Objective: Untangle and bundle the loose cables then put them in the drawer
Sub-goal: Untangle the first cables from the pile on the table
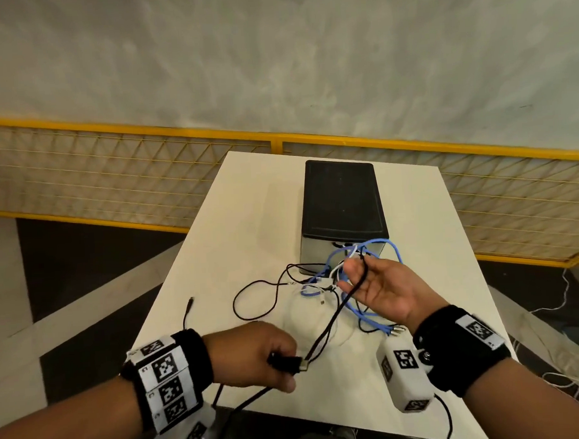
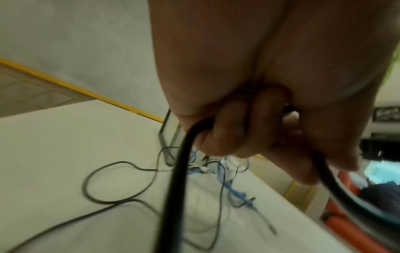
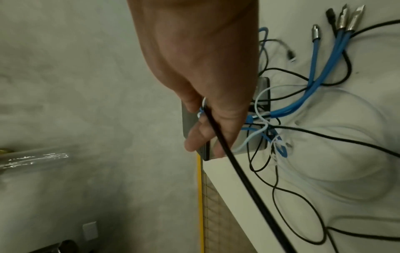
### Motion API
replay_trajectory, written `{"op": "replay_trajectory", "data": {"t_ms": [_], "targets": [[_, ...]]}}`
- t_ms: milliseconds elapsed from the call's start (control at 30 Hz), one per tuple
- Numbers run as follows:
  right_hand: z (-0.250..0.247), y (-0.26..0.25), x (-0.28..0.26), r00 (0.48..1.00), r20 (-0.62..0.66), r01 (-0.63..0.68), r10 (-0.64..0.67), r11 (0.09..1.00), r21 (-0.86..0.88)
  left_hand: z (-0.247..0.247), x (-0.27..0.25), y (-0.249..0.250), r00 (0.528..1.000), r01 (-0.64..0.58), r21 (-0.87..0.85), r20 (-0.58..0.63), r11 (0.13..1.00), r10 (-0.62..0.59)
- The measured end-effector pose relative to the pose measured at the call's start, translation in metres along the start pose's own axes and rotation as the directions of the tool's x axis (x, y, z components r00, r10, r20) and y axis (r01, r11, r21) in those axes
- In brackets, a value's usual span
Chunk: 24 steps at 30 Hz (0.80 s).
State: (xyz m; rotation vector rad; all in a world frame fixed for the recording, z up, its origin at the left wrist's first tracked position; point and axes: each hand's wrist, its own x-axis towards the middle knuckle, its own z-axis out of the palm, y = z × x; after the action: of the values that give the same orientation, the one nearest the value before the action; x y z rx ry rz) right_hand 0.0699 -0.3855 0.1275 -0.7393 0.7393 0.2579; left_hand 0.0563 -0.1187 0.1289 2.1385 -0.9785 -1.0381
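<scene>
On the white table [image 1: 244, 221], a tangle of blue, white and black cables [image 1: 321, 281] lies in front of a small drawer box with a black top [image 1: 342, 199]. My left hand [image 1: 282, 364] grips the plug end of a thick black cable [image 1: 330, 318] near the table's front edge. In the left wrist view its fingers [image 2: 238, 133] curl round that cable [image 2: 173, 188]. The cable runs up across the upturned palm of my right hand [image 1: 368, 282], which holds it between its fingers [image 3: 205, 119] just above the tangle [image 3: 270, 123]. The drawer front is hidden.
A thin black cable loop [image 1: 252, 298] ends in a small plug [image 1: 191, 301] at the left. Blue cable ends with metal plugs [image 1: 396, 329] lie beside my right wrist. A yellow mesh fence [image 1: 111, 181] runs behind the table, with floor on both sides.
</scene>
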Motion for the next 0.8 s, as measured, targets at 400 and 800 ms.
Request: {"op": "replay_trajectory", "data": {"t_ms": [400, 800], "targets": [[-0.017, 0.017, -0.003, 0.999, -0.052, -0.002, -0.005, 0.990, -0.142, -0.035, 0.025, 0.036, 1.000, 0.023, -0.123, 0.012, 0.992, -0.021], [-0.008, 0.042, -0.012, 0.994, 0.101, 0.065, -0.043, 0.973, -0.222, -0.018, 0.083, 0.046, 0.947, 0.128, -0.323, -0.241, 0.938, -0.212]]}}
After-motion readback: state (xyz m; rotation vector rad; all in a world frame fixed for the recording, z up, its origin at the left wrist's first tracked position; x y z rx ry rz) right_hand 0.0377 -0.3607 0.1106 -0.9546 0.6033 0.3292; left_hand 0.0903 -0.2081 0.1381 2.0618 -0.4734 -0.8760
